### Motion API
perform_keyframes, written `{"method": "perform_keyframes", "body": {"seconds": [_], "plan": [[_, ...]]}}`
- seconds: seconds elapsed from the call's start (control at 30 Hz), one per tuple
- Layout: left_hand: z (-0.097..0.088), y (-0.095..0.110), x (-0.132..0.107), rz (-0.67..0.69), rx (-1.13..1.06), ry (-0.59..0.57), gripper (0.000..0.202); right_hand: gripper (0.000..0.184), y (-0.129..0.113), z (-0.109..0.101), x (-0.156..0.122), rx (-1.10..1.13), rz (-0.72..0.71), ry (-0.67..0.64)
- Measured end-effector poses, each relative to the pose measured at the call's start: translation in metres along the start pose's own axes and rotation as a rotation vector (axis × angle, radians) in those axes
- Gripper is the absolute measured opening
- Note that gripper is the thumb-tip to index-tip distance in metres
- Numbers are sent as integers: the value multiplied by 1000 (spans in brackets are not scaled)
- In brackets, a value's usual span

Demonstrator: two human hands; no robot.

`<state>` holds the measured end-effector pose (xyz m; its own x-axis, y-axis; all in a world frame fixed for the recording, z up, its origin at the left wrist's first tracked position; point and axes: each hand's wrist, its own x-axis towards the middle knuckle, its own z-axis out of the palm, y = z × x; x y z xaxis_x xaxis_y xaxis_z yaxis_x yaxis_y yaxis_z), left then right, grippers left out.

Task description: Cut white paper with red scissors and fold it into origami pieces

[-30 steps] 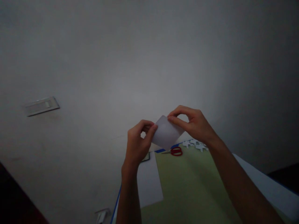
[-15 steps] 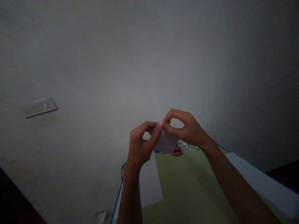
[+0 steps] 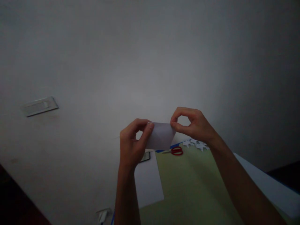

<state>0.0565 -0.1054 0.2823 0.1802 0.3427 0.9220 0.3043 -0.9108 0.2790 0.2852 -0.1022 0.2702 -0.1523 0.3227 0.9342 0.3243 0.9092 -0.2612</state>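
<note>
A small piece of white paper (image 3: 160, 136) is held up above the far end of the table, spread between both hands. My left hand (image 3: 134, 142) pinches its upper left corner between thumb and fingers. At the upper right corner, the thumb and forefinger of my right hand (image 3: 193, 125) are closed on the paper. Below the held piece, red-handled scissors (image 3: 177, 151) lie on the table with their blades pointing left. Several white paper star cutouts (image 3: 201, 146) lie right of the scissors, partly hidden by my right wrist.
The green-topped table (image 3: 187, 184) has a blue edge and stands against a pale wall (image 3: 140, 62). A white sheet (image 3: 150, 184) lies at left, a dark-edged flat object (image 3: 145, 157) at its far end. Another white sheet (image 3: 264, 184) lies at right. Wall switch plate (image 3: 41, 107) is at left.
My hands have moved apart, the left one leftward and the right one rightward, so the paper between them is stretched wider. More of the scissors and star cutouts now shows.
</note>
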Motion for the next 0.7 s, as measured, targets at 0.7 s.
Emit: {"method": "perform_keyframes", "body": {"seconds": [0.7], "plan": [[3, -27, 0, -190, -9, 176, 20, 9, 23, -3, -5, -35, 70, -34]]}}
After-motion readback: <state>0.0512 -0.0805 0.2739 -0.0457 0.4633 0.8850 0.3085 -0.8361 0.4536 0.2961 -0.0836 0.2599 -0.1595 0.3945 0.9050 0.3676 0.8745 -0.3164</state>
